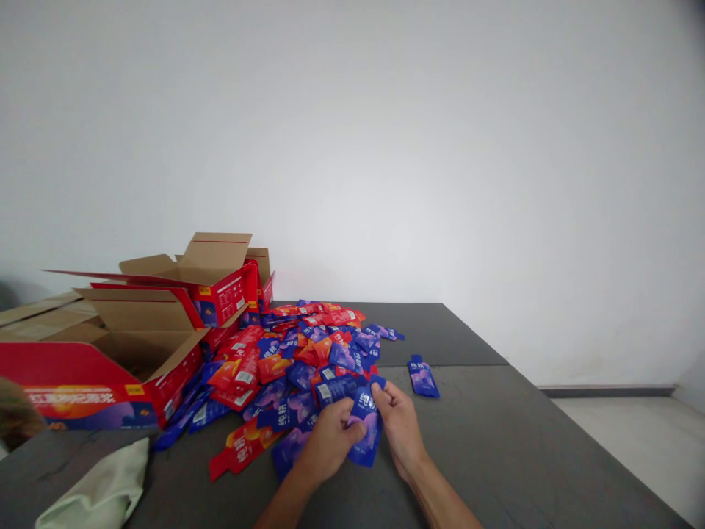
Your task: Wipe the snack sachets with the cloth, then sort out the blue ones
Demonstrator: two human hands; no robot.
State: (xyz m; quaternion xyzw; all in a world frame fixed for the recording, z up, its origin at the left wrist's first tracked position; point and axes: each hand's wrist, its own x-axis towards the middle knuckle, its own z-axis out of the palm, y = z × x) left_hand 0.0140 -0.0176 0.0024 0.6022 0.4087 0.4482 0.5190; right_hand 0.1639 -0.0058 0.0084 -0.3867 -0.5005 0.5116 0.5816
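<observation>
Between my two hands is a blue pouch with purple shapes and white characters (366,433), held upright above the dark table (496,455). My left hand (330,441) is closed on its left side, the thumb lying across the front. At the pouch's upper right, my right hand (397,422) pinches the edge near the narrow top. A heap of red and blue pouches (286,367) spreads just behind and to the left of my hands. One separate blue pouch (423,378) lies flat to the right of the heap.
Open red cardboard boxes (110,382) with brown flaps stand at the left, some stacked toward the wall. A pale green cloth (102,488) lies at the front left. The table's right edge slants toward the front right, with pale floor beyond.
</observation>
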